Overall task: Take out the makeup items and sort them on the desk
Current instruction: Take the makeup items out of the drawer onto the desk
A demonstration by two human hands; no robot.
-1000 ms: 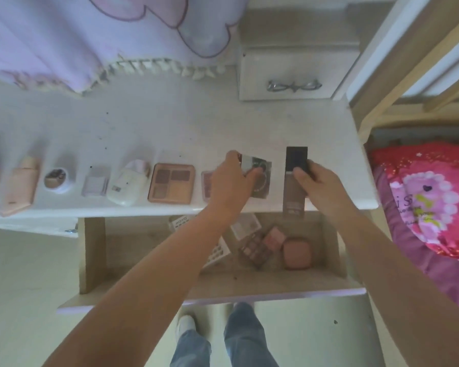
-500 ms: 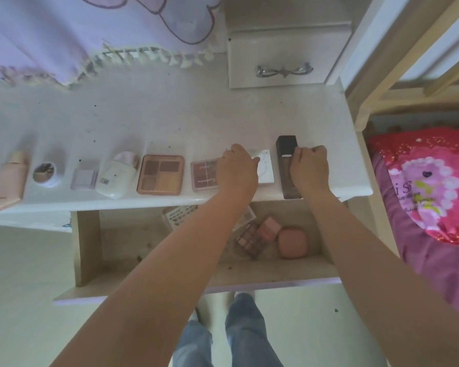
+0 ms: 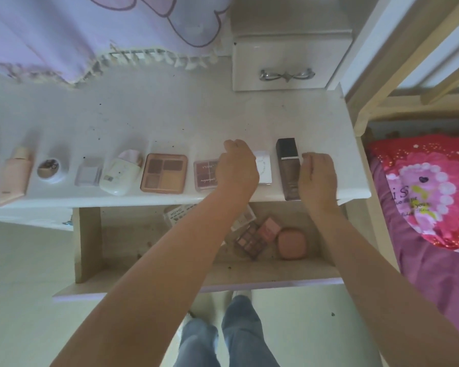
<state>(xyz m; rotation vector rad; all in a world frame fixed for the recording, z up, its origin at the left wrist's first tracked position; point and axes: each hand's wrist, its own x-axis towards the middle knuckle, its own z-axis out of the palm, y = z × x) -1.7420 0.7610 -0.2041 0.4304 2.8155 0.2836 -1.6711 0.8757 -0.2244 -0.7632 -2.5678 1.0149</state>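
Makeup items lie in a row along the desk's point(image 3: 223, 115) front edge. My left hand point(image 3: 239, 168) hovers palm down with curled fingers over the left part of a white square compact point(image 3: 264, 168); its grip is hidden. My right hand point(image 3: 317, 176) sits just right of a dark-capped brown foundation bottle point(image 3: 288, 170), fingers loosely curled and holding nothing. Left of my hands lie a pink blush palette point(image 3: 204, 174) and a four-pan eyeshadow palette point(image 3: 164, 173). Below, the open drawer point(image 3: 117, 242) holds a round coral compact point(image 3: 292, 242), a dark eyeshadow palette point(image 3: 248, 241) and a pink case point(image 3: 269, 227).
Further left on the desk are a white bottle point(image 3: 121, 173), a clear case point(image 3: 88, 173), a small round jar point(image 3: 49, 169) and a peach tube point(image 3: 13, 176). A small drawer unit point(image 3: 286, 62) stands at the back. A wooden bed frame point(image 3: 408, 75) and red bedding point(image 3: 432, 186) lie on the right.
Both hands carried the white compact and the foundation bottle down onto the desk. My right hand has since come off the bottle and shifted slightly right.
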